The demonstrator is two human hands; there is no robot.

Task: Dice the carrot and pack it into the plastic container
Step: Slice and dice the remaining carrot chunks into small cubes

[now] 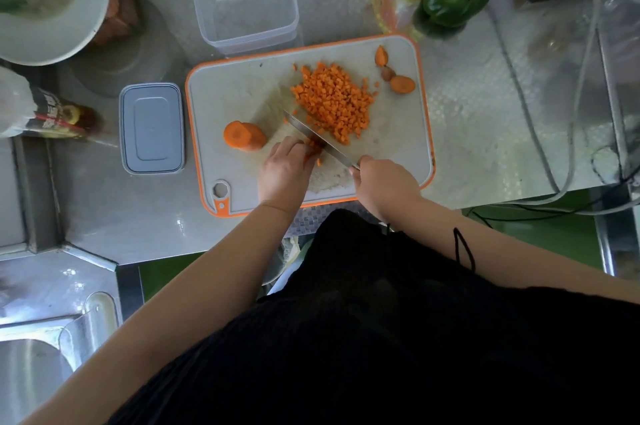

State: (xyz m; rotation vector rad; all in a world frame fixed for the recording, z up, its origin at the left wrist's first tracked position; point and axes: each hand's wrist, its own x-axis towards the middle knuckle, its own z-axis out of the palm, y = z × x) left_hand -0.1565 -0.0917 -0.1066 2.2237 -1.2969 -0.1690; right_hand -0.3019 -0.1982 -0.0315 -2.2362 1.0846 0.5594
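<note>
— Where did the picture catch your hands?

— My right hand was wrapped around the handle of the knife, the blade angled across the near middle of the cutting board. My left hand had its fingers curled down over a small bunch of carrot strips, pinning them against the board right at the blade. How many strips were under there I could not tell; my fingers covered most of them.

— And how much of the job was behind you?

— A good share, by my reckoning. A heap of diced carrot lay just beyond the blade, toward the far right of the board. An uncut carrot chunk stood on end just left of my left hand, so the dicing was not finished. Three trimmed carrot ends sat apart in the board's far right corner.

— Was anything packed?

— Nothing. The plastic container stood open beyond the far edge of the board with no carrot visible inside, and its lid lay flat on the steel counter just left of the board. I judged what remained to be the strips in hand, the chunk, then moving the heap into the container and closing it.
</note>
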